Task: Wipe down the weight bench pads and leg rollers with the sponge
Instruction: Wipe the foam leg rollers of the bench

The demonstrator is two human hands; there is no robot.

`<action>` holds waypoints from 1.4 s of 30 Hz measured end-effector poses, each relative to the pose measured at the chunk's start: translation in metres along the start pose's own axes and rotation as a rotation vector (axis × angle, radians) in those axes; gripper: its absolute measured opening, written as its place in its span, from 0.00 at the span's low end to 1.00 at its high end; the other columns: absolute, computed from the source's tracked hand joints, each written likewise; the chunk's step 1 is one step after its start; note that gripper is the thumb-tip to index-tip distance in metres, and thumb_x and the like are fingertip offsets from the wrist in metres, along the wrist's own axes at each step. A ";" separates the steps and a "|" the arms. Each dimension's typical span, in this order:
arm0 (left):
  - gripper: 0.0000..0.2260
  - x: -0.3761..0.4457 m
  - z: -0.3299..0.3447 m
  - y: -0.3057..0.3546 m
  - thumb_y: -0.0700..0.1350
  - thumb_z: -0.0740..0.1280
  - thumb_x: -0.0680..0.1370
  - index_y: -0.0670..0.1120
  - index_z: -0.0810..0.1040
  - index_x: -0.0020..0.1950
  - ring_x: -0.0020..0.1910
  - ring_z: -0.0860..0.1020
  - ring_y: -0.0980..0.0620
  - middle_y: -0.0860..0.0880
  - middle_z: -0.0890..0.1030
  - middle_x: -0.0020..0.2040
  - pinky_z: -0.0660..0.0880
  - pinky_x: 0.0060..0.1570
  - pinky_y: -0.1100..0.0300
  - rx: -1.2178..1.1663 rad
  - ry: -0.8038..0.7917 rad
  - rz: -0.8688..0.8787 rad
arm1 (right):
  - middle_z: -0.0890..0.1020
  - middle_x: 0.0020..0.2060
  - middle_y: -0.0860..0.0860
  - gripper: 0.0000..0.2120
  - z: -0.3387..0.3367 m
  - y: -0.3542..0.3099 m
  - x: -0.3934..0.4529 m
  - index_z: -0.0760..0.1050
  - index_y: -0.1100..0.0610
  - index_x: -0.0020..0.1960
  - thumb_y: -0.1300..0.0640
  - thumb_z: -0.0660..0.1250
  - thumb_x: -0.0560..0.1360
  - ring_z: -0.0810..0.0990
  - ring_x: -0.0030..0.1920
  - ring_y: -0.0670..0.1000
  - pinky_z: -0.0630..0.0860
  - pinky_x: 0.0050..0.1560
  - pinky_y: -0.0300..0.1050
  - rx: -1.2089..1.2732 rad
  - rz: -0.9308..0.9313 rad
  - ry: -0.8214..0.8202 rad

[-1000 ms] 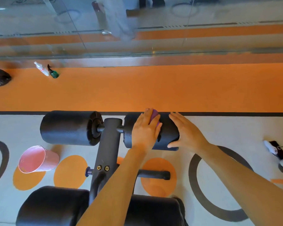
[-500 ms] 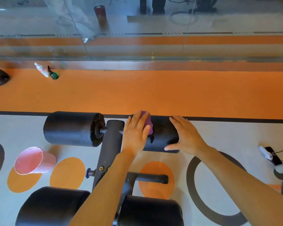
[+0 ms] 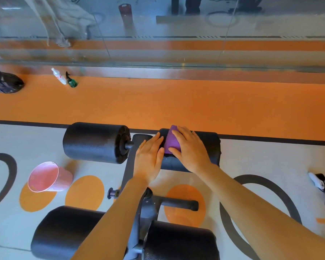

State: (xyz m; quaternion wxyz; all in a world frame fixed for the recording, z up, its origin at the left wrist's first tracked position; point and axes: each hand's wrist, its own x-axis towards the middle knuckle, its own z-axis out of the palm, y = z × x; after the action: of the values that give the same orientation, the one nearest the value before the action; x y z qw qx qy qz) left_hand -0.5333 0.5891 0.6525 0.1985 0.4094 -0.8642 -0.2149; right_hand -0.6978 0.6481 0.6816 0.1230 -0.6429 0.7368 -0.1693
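The bench's upper right leg roller (image 3: 210,147) is black foam and lies across the steel post (image 3: 129,166). A purple sponge (image 3: 170,142) sits on top of its inner end. My right hand (image 3: 190,150) lies flat over the sponge's right side, fingers straight and thumb along its near edge. Just left of the sponge, my left hand (image 3: 150,156) rests flat on the roller's inner end, touching the sponge's edge. The upper left roller (image 3: 96,142) is bare. Two lower rollers (image 3: 68,231) (image 3: 180,243) sit near me.
A pink bucket (image 3: 47,177) stands on the floor left of the bench. A white bottle (image 3: 59,76) and a green spray bottle (image 3: 71,82) stand by the mirror wall (image 3: 158,34), near a black bag (image 3: 5,81). A black-and-white device (image 3: 321,182) lies at right.
My right hand slid left from the roller's outer end onto the sponge. My left hand came off the sponge and now lies beside it, toward the post.
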 end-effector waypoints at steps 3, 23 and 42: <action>0.25 0.000 0.002 0.001 0.55 0.46 0.83 0.44 0.72 0.69 0.66 0.72 0.47 0.47 0.70 0.72 0.63 0.70 0.49 0.012 0.017 -0.006 | 0.65 0.74 0.55 0.27 -0.011 0.014 -0.005 0.64 0.58 0.74 0.50 0.64 0.79 0.59 0.75 0.55 0.54 0.74 0.51 -0.032 -0.017 -0.022; 0.21 -0.002 0.015 0.011 0.49 0.52 0.81 0.42 0.75 0.66 0.59 0.77 0.45 0.45 0.73 0.70 0.69 0.64 0.47 0.090 0.099 -0.063 | 0.81 0.55 0.61 0.14 0.007 0.002 0.006 0.79 0.65 0.57 0.57 0.70 0.76 0.77 0.62 0.63 0.76 0.58 0.55 -0.246 0.077 0.129; 0.26 0.003 0.008 -0.017 0.58 0.54 0.80 0.44 0.68 0.73 0.66 0.71 0.46 0.46 0.66 0.75 0.65 0.68 0.47 0.106 0.016 0.159 | 0.81 0.55 0.62 0.15 0.011 0.013 -0.002 0.78 0.68 0.57 0.64 0.72 0.72 0.78 0.60 0.63 0.77 0.57 0.56 -0.230 -0.063 0.230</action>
State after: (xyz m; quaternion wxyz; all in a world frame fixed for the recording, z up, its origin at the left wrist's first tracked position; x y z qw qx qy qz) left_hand -0.5288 0.5784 0.6373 0.1997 0.3514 -0.9024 -0.1492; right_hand -0.7049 0.6504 0.6665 -0.0417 -0.6518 0.7401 -0.1602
